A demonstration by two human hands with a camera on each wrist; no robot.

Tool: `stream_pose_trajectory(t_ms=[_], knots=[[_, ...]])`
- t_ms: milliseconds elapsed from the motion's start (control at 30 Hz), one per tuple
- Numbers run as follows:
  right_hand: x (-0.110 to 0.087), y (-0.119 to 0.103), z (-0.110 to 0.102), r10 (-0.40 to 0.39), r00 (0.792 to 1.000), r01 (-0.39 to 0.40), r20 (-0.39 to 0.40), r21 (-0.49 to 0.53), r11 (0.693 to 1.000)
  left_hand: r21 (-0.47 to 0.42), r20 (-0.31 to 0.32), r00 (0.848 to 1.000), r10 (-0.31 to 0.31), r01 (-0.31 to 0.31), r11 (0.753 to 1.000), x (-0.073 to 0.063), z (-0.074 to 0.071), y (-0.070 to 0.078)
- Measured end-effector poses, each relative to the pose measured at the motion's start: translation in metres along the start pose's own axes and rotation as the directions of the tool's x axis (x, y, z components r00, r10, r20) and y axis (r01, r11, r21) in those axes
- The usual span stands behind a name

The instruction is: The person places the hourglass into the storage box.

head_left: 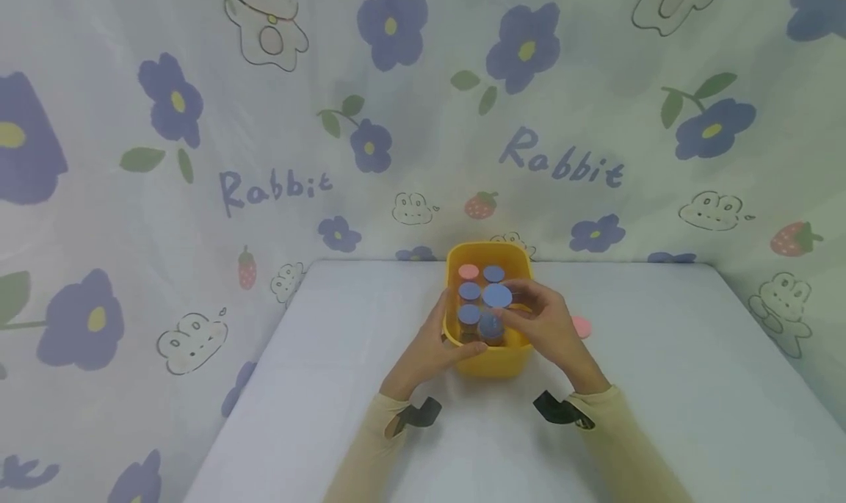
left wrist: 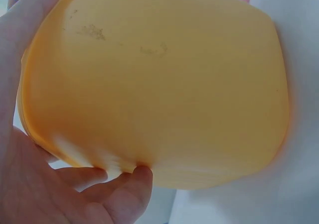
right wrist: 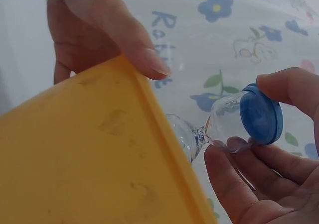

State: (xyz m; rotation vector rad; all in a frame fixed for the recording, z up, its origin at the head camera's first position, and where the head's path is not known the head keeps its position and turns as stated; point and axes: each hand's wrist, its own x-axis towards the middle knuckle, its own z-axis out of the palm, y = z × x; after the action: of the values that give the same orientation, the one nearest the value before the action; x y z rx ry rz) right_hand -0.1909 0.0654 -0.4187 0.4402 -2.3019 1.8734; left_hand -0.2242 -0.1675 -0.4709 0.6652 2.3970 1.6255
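Observation:
My left hand (head_left: pixel 429 349) holds the yellow plastic bin (head_left: pixel 496 362) by its near left side. Its thumb lies along the front rim, while its fingers (left wrist: pixel 129 191) press against the side wall. Over the bin's right side, my right hand (head_left: pixel 540 319) pinches a clear sand timer (right wrist: pixel 227 119) with a blue end cap (right wrist: pixel 261 115) between thumb and fingers. The timer's narrow waist shows; its far end is hidden behind the bin wall. Inside the bin stand several more capped pieces, mostly blue (head_left: pixel 470 291), with one pink cap (head_left: pixel 468 272) at the back left.
A pink round piece (head_left: pixel 581 327) lies on the white tabletop (head_left: pixel 661 385), right of the bin and partly behind my right hand. A patterned curtain (head_left: pixel 423 121) with flowers and rabbits hangs behind the table's far edge.

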Motion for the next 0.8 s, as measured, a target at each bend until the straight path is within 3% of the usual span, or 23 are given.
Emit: stream_pose_trajectory(t_ms=[333,533,633,800], knots=[[0.004,0.002,0.013,0.057,0.99,-0.046,0.131,-0.083,0.995,0.053,-0.003,1.0,-0.017,0.017,0.998,-0.002,-0.001,-0.002],[0.009,0.001,0.013,0.081,0.965,-0.042,0.251,-0.16,0.986,0.03,-0.006,0.999,-0.034,0.035,0.999,-0.003,-0.001,-0.001],[0.012,-0.001,0.014,0.104,0.954,-0.045,0.28,-0.207,0.977,0.033,-0.008,0.999,-0.053,0.053,0.998,-0.004,-0.001,0.0],[0.017,-0.004,0.015,0.139,0.938,-0.061,0.317,-0.243,0.968,0.033,-0.003,1.0,-0.025,0.025,0.999,-0.003,-0.001,-0.001]])
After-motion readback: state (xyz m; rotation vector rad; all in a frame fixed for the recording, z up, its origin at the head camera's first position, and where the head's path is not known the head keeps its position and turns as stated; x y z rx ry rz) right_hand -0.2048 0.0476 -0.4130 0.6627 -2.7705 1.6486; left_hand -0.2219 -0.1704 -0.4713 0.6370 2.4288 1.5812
